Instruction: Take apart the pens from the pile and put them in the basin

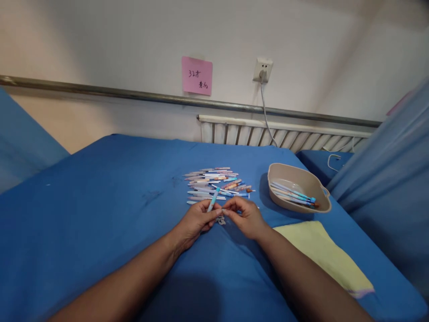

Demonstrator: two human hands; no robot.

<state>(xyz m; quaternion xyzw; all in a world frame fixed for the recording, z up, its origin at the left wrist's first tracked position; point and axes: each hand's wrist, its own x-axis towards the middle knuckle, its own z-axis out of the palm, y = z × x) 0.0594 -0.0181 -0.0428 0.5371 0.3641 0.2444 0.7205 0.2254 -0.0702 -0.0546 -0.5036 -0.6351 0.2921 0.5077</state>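
Observation:
My left hand (198, 220) is closed around a light-blue pen (213, 200), whose turquoise end points up and away from me. Close beside it, my right hand (246, 217) pinches with thumb and fingertips near the lower part of that pen. What lies between those fingertips is too small to name. Small pale bits (221, 220) show just below the fingertips. Just beyond both hands, many pens (209, 179) in white, pink, blue and brown lie in rough rows on the blue cloth (117, 214).
A beige plastic basin (279, 169) holding several pens stands at the right. Nearer me lies a folded yellow cloth (321, 250), partly behind my right forearm. A radiator (248, 129), a metal rail (134, 91) and a plugged-in socket (263, 69) line the wall. Blue curtains (385, 170) hang at both sides.

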